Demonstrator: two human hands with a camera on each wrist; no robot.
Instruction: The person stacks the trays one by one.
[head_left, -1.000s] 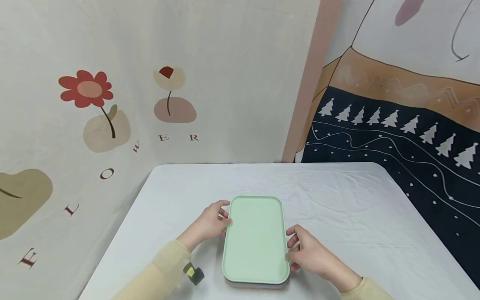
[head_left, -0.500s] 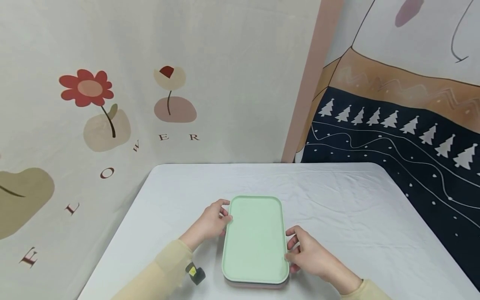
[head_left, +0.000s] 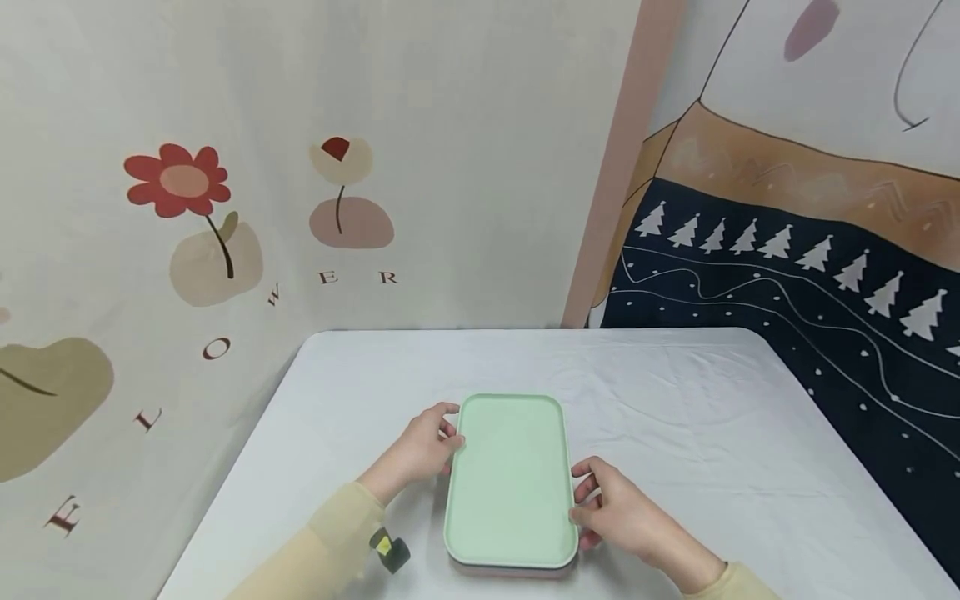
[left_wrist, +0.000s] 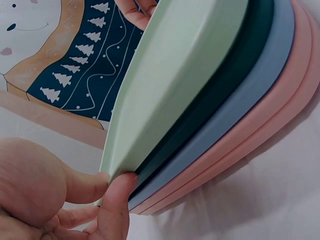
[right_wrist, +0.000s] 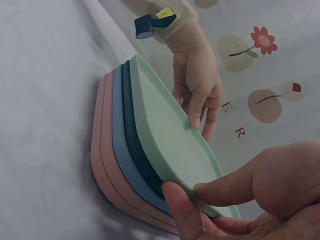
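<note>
A light green rectangular tray [head_left: 510, 483] with a low rim tops a stack on the table. Beneath it lie a dark green tray [left_wrist: 257, 25], a blue tray [left_wrist: 281, 36] and two pink trays [right_wrist: 107, 145]. My left hand [head_left: 420, 446] pinches the light green tray's left edge between thumb and fingers. On the opposite long side, nearer me, my right hand [head_left: 618, 510] pinches its right edge. Both wrist views show the stack's sides close up, with the trays nested closely. From the head view, the lower trays are mostly hidden.
A white cloth covers the table [head_left: 697, 417]. Behind it hangs a pale backdrop [head_left: 480, 167] with printed flowers and letters. To the right is a dark cloth [head_left: 750, 275] with printed white trees. A small black device [head_left: 390, 550] sits by the left sleeve.
</note>
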